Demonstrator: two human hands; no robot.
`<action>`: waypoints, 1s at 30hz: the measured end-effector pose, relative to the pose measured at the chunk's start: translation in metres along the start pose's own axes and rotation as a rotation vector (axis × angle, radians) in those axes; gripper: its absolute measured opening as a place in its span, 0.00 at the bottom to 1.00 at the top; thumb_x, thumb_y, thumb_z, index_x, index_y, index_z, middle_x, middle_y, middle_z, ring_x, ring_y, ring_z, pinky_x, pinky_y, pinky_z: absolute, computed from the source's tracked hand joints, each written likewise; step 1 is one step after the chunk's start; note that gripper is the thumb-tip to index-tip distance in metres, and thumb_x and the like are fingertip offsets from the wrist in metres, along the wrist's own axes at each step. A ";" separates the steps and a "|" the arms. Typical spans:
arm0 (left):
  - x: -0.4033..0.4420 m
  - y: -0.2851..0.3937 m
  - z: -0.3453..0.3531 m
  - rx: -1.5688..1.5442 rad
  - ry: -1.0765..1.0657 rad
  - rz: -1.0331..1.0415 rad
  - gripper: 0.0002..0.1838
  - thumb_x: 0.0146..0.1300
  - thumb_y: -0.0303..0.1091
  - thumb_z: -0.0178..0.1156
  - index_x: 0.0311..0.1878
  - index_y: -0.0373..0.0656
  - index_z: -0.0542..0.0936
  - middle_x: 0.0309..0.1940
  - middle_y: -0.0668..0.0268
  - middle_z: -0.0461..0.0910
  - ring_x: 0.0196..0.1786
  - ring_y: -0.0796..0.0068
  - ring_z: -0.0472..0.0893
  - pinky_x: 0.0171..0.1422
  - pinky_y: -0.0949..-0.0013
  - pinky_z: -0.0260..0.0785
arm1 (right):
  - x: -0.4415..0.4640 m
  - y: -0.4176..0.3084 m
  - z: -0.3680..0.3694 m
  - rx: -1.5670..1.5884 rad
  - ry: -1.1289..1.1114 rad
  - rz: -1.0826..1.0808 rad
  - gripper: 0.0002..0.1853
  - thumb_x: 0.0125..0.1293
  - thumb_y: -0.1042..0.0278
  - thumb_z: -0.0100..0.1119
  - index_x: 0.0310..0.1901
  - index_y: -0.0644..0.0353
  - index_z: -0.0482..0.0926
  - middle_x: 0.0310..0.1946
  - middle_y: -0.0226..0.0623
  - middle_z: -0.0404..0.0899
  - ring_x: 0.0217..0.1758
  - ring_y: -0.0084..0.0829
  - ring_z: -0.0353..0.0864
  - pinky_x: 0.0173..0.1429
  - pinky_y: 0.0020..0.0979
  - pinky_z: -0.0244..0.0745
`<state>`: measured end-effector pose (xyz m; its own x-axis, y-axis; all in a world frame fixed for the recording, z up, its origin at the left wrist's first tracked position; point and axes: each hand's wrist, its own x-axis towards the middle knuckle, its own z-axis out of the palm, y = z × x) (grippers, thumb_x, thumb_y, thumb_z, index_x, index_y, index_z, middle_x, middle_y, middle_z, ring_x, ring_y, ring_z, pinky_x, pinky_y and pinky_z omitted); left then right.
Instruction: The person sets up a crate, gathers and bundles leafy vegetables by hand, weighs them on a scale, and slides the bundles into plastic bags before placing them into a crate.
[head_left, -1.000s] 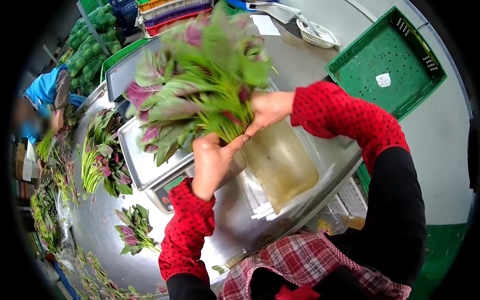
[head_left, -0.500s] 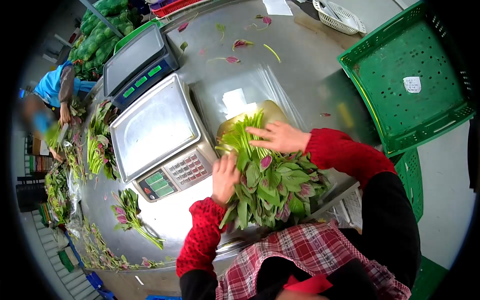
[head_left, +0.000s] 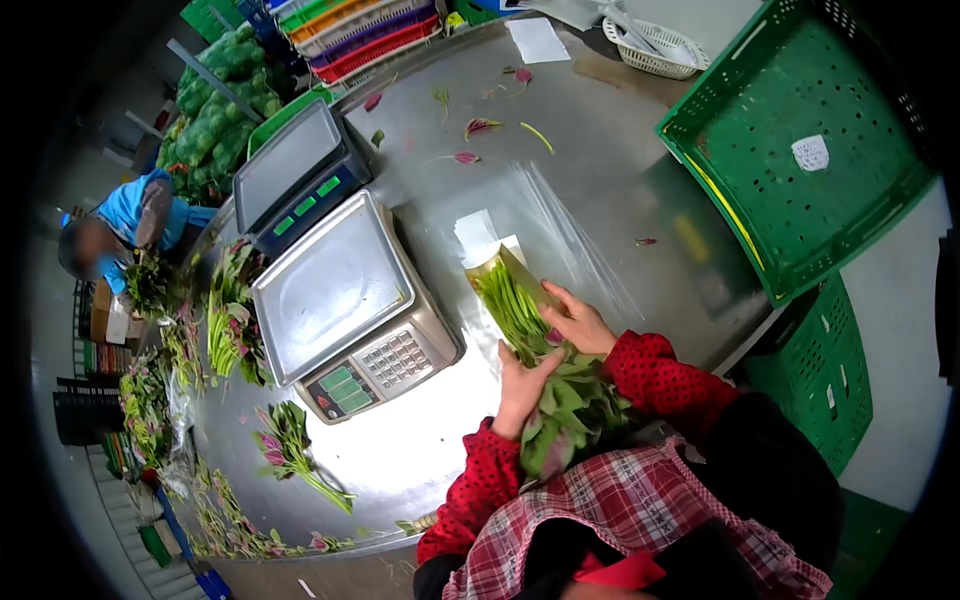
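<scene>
A bunch of amaranth greens, green leaves with purple patches, lies at the table's front edge with its stems pointing away from me. Around the stems curves a tan-gold wrapping sheet, open at the far end. My left hand closes on the bunch from the left, thumb across it where stems meet leaves. On the other side my right hand grips the wrapped bunch, its fingers against the sheet. Some fingertips are hidden. White paper slips lie just beyond the stems.
A silver scale stands left, a dark scale behind it. A small bunch of greens lies front left. Right is a green crate; a white basket sits at the back. A co-worker in blue handles greens far left.
The sheet, earlier spread under the stems, now curves up around them. Both hands have closed in on the bunch. My view has shifted, and the co-worker has changed posture.
</scene>
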<state>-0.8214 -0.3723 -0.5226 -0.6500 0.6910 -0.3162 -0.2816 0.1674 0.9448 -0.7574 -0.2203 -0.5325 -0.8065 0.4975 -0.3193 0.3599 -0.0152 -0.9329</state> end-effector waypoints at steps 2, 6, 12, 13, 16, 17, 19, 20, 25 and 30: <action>0.008 -0.014 0.004 0.316 0.085 0.094 0.47 0.51 0.37 0.72 0.65 0.22 0.54 0.55 0.44 0.74 0.55 0.51 0.78 0.60 0.59 0.71 | -0.001 -0.023 0.003 -0.072 -0.047 -0.072 0.40 0.64 0.43 0.61 0.68 0.63 0.62 0.54 0.48 0.77 0.56 0.38 0.78 0.60 0.34 0.71; 0.009 0.015 0.008 0.596 -0.134 0.021 0.49 0.52 0.45 0.69 0.65 0.18 0.56 0.61 0.33 0.66 0.62 0.39 0.71 0.64 0.54 0.67 | -0.024 -0.077 0.003 -0.242 -0.089 -0.122 0.48 0.53 0.41 0.71 0.66 0.64 0.60 0.52 0.52 0.77 0.55 0.41 0.79 0.58 0.35 0.72; -0.077 0.018 0.021 0.276 0.023 0.356 0.51 0.59 0.35 0.66 0.75 0.28 0.43 0.70 0.42 0.56 0.70 0.53 0.64 0.71 0.59 0.60 | -0.059 -0.075 -0.007 -0.146 -0.042 -0.236 0.54 0.48 0.44 0.73 0.70 0.66 0.56 0.54 0.55 0.76 0.56 0.46 0.78 0.59 0.37 0.72; -0.086 0.011 0.029 0.377 0.072 0.451 0.51 0.59 0.35 0.66 0.74 0.27 0.43 0.73 0.41 0.49 0.74 0.52 0.57 0.75 0.60 0.53 | -0.069 -0.072 -0.003 -0.254 0.008 -0.186 0.54 0.49 0.46 0.73 0.71 0.66 0.55 0.55 0.57 0.75 0.58 0.48 0.77 0.60 0.38 0.72; -0.100 0.005 0.040 0.349 0.030 0.415 0.52 0.58 0.37 0.66 0.75 0.29 0.43 0.74 0.38 0.41 0.77 0.44 0.47 0.78 0.59 0.45 | -0.100 -0.074 0.004 -0.450 0.143 -0.166 0.54 0.50 0.49 0.71 0.72 0.67 0.52 0.58 0.60 0.72 0.60 0.51 0.75 0.62 0.38 0.71; -0.107 0.003 0.042 0.366 0.032 0.422 0.50 0.58 0.36 0.67 0.74 0.28 0.46 0.75 0.41 0.44 0.77 0.47 0.49 0.78 0.60 0.45 | -0.112 -0.072 0.005 -0.520 0.209 -0.190 0.54 0.51 0.50 0.71 0.73 0.67 0.51 0.59 0.61 0.71 0.61 0.51 0.74 0.62 0.38 0.70; -0.114 0.004 0.034 0.272 -0.095 0.353 0.49 0.57 0.37 0.68 0.75 0.33 0.50 0.74 0.45 0.48 0.70 0.55 0.63 0.65 0.62 0.67 | -0.125 -0.063 -0.013 -0.393 0.206 -0.242 0.55 0.50 0.52 0.71 0.73 0.68 0.49 0.59 0.61 0.72 0.61 0.50 0.75 0.62 0.37 0.71; -0.113 0.009 0.028 0.068 -0.094 0.198 0.48 0.57 0.36 0.68 0.75 0.33 0.50 0.72 0.46 0.52 0.66 0.58 0.67 0.63 0.63 0.69 | -0.135 -0.061 -0.026 -0.345 0.124 -0.208 0.55 0.50 0.53 0.71 0.73 0.68 0.49 0.58 0.61 0.72 0.60 0.49 0.76 0.62 0.37 0.71; -0.025 0.019 0.028 -0.142 -0.171 0.190 0.55 0.54 0.37 0.70 0.75 0.33 0.43 0.65 0.44 0.63 0.66 0.56 0.67 0.65 0.63 0.67 | -0.181 -0.075 -0.020 -0.257 0.106 -0.005 0.54 0.49 0.58 0.71 0.74 0.65 0.49 0.55 0.59 0.75 0.57 0.48 0.78 0.60 0.36 0.72; 0.001 -0.041 0.058 0.070 0.005 0.129 0.55 0.53 0.40 0.70 0.75 0.32 0.44 0.67 0.39 0.62 0.68 0.53 0.66 0.69 0.62 0.62 | -0.180 -0.049 -0.001 -0.517 0.121 0.126 0.57 0.50 0.59 0.73 0.76 0.62 0.45 0.72 0.60 0.54 0.69 0.53 0.66 0.67 0.41 0.67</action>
<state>-0.7692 -0.3380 -0.5567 -0.6812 0.7064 -0.1920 -0.1460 0.1259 0.9812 -0.6298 -0.3084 -0.4293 -0.6932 0.6165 -0.3735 0.6588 0.3316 -0.6753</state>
